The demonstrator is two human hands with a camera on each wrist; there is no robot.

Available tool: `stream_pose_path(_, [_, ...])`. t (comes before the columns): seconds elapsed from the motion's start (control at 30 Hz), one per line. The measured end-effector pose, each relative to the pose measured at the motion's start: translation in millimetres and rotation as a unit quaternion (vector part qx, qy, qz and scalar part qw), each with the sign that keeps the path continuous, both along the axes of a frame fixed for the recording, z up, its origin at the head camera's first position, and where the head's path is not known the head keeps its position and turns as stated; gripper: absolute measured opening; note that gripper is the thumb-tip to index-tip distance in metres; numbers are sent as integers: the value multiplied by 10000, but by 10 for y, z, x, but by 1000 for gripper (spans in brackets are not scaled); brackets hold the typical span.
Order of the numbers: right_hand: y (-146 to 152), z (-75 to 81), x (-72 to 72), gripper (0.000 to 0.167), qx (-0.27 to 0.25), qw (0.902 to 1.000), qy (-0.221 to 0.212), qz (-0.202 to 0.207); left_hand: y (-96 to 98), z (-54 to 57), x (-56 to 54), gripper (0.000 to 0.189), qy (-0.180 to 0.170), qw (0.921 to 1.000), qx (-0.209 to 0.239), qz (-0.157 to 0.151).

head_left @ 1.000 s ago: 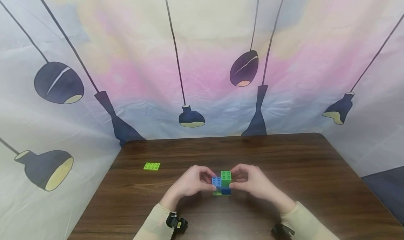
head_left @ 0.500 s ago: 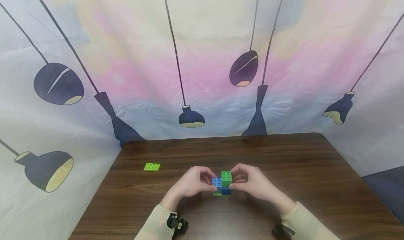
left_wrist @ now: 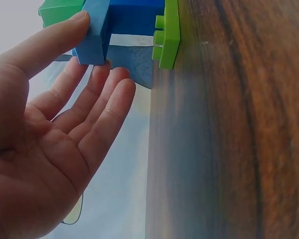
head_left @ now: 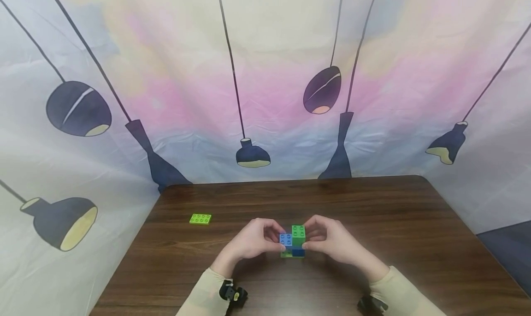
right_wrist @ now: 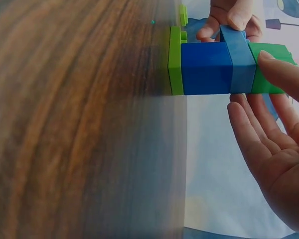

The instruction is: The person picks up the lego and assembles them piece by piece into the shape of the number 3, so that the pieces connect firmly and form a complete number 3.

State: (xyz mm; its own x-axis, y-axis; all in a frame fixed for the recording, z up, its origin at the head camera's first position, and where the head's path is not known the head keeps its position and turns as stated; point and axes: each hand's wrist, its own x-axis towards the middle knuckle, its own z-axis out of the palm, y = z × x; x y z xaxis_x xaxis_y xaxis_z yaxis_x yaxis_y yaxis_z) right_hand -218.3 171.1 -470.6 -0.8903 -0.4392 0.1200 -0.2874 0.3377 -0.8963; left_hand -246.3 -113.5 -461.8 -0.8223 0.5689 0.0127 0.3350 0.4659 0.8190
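A small stack of toy building bricks stands on the table at the centre of the head view. At its bottom lies a lime plate (right_wrist: 176, 67), with a dark blue brick (right_wrist: 207, 68) on its right end. Across that brick runs a lighter blue brick (head_left: 286, 239), overhanging leftward above the plate's bare studs. A green brick (head_left: 298, 236) tops the right end. My left hand (head_left: 253, 240) pinches the free end of the lighter blue brick between thumb and fingers. From the other side, my right hand (head_left: 332, 236) pinches the green brick, its thumb on the near face.
A second lime plate (head_left: 200, 219) with studs up lies alone on the wooden table (head_left: 373, 205), left of the hands. Behind the table hangs a cloth backdrop (head_left: 274, 85) printed with lamps.
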Motion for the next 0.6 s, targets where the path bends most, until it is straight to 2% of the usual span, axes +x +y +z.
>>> stream_pose_path(0.23, [29,-5,3,34,-154,9998,-98,124,15,-17,-10,26,52,9999,11,-91])
stream_pose_path(0.6, [10,-22,-8,33,-122,9998,61,141,-27,-23,-37,28,163,9996,-89,-196])
